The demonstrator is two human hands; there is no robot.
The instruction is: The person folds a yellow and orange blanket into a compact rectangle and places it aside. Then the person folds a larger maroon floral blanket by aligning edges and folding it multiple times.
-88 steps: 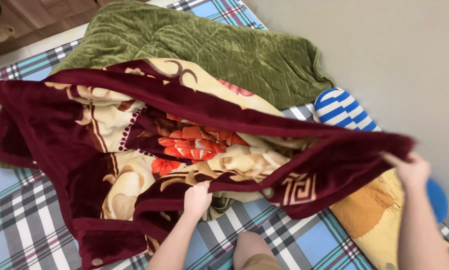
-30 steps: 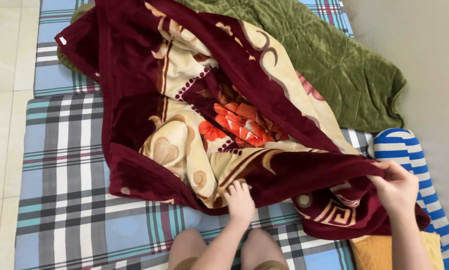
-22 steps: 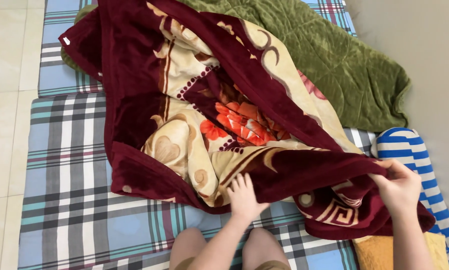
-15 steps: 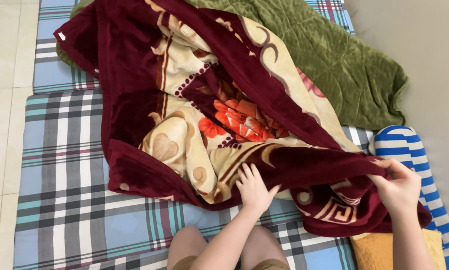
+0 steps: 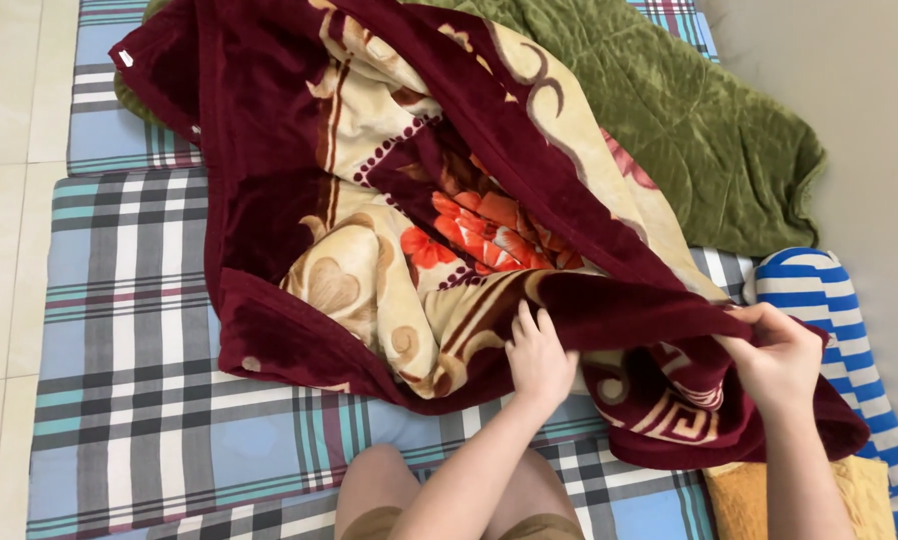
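A thick maroon blanket (image 5: pixel 269 200) with a cream and orange flower pattern lies crumpled across a plaid mattress (image 5: pixel 129 380). My left hand (image 5: pixel 539 355) rests on the blanket's near edge, fingers spread and pressing into the folds. My right hand (image 5: pixel 781 355) pinches a maroon corner of the same blanket at the lower right, lifting it slightly. My knee (image 5: pixel 379 490) shows at the bottom.
A green quilted blanket (image 5: pixel 669 110) lies behind the maroon one. A blue and white striped pillow (image 5: pixel 829 310) and a yellow cushion (image 5: pixel 739 500) sit at the right by a grey wall (image 5: pixel 869 90). Tiled floor (image 5: pixel 9 200) runs along the left.
My left hand has slid rightward along the blanket's near edge and spread its fingers. My right hand keeps hold of the corner. The camera view shifted slightly.
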